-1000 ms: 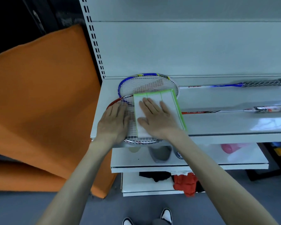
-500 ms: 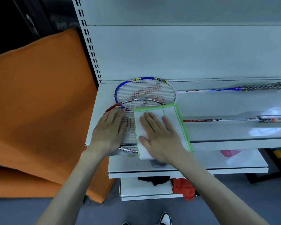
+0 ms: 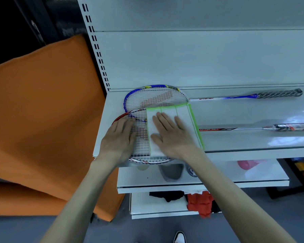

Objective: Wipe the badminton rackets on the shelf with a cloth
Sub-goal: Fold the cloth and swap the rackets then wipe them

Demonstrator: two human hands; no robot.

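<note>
Two badminton rackets lie on the white shelf (image 3: 253, 141), handles pointing right. The blue-framed racket (image 3: 153, 97) is at the back; the red-framed racket (image 3: 140, 135) lies in front, its head partly over the blue one's. A white cloth with green stripes and edging (image 3: 181, 112) covers the right part of the red racket's head. My right hand (image 3: 170, 134) presses flat on the cloth with straight fingers. My left hand (image 3: 119, 139) rests flat on the left side of the red racket's strings.
An orange sheet (image 3: 42, 120) hangs left of the shelf unit. A slotted upright (image 3: 95, 46) runs up the unit's left edge. Lower shelves (image 3: 218, 181) hold a pink object (image 3: 247, 163), a grey cup-like thing, and red and black cloth (image 3: 198, 202).
My right hand and the cloth slid toward the front edge of the shelf over the red racket's head, then back up a little. The left hand stayed pressing the strings.
</note>
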